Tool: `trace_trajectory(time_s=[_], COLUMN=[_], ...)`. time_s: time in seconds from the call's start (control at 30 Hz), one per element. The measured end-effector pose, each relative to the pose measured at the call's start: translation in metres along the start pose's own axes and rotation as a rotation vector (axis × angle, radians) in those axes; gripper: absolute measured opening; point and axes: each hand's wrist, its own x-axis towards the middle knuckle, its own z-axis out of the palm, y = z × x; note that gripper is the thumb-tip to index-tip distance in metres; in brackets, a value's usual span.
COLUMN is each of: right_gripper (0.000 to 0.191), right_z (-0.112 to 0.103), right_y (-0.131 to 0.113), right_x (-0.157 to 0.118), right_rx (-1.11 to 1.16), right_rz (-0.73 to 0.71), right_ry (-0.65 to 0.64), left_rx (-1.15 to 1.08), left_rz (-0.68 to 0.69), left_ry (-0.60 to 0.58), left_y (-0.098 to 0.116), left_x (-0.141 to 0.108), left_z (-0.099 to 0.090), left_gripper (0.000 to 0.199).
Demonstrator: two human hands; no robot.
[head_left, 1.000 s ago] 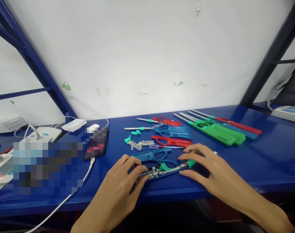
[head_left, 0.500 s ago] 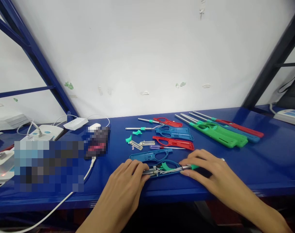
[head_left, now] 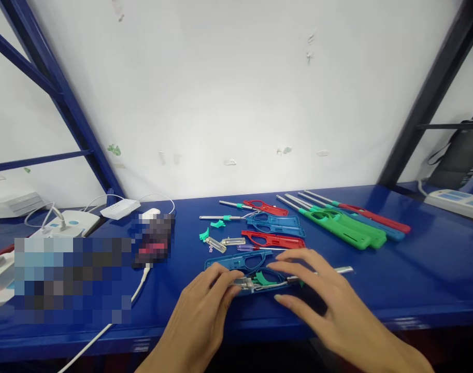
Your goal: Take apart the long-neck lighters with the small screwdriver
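Note:
My left hand grips the left end of an opened blue lighter, its thumb and fingers around a clear fuel tank. A green trigger and thin wires lie inside the lower shell. Over the lighter's right part, my right hand is spread, thumb and fingers apart; the metal tube sticks out beyond it. Just behind lies the loose blue half shell. A purple-handled screwdriver rests near a red half shell.
Clear tanks and green triggers lie at the back. Whole green lighters are on the right, beside blue and red ones. Power strips and a white cable occupy the left. A wall stands behind.
My right hand has let go of the metal tube and opened, its thumb moving away from its fingers. My left hand stays on the tank end. The view has tilted up slightly.

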Motion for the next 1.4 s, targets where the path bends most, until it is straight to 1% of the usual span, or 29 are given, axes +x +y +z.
trace_trajectory(time_s=[0.1,0.2,0.23,0.37,0.5,0.6,0.8,1.07,1.2,1.33,1.4], right_gripper=[0.032,0.013,0.012,0.011,0.013,0.017,0.02,0.025,0.025,0.027,0.025], right_z=[0.013,0.025,0.028,0.03,0.031,0.031,0.031,0.034,0.033,0.033,0.034], right_y=[-0.015,-0.019,-0.019,-0.015,-0.012,-0.013,-0.014,-0.013,-0.014,-0.009,-0.007], right_x=[0.011,0.021,0.023,0.021,0.016,0.015,0.014,0.014,0.014,0.014,0.015], right_rx=[0.063,0.086,0.094,0.12,0.121,0.142,0.166,0.17,0.2,0.223,0.232], right_rz=[-0.114,-0.18,-0.187,-0.187,-0.194,-0.18,-0.167,-0.144,-0.129,-0.108,-0.104], right_ry=[0.007,0.063,0.08,0.118,0.129,0.125,0.181,0.177,0.177,0.19,0.172], left_rx=[-0.02,-0.063,-0.083,-0.15,-0.191,-0.203,-0.219,-0.209,-0.191,-0.182,-0.196], left_rz=[0.005,-0.028,-0.034,-0.053,-0.07,-0.061,-0.074,-0.098,-0.123,-0.197,-0.23], left_ry=[0.006,-0.017,-0.024,-0.045,-0.049,-0.042,-0.029,-0.032,-0.03,0.025,0.034], left_y=[-0.002,-0.002,-0.001,-0.001,-0.003,-0.004,-0.005,-0.006,-0.007,-0.008,-0.008], left_x=[0.001,0.002,0.002,0.002,0.001,0.0,0.001,0.0,0.0,0.0,0.0], left_z=[0.002,0.002,0.002,0.002,0.003,0.004,0.003,0.004,0.004,-0.003,-0.007], left_gripper=[0.023,0.022,0.022,0.022,0.023,0.023,0.024,0.025,0.024,0.027,0.028])
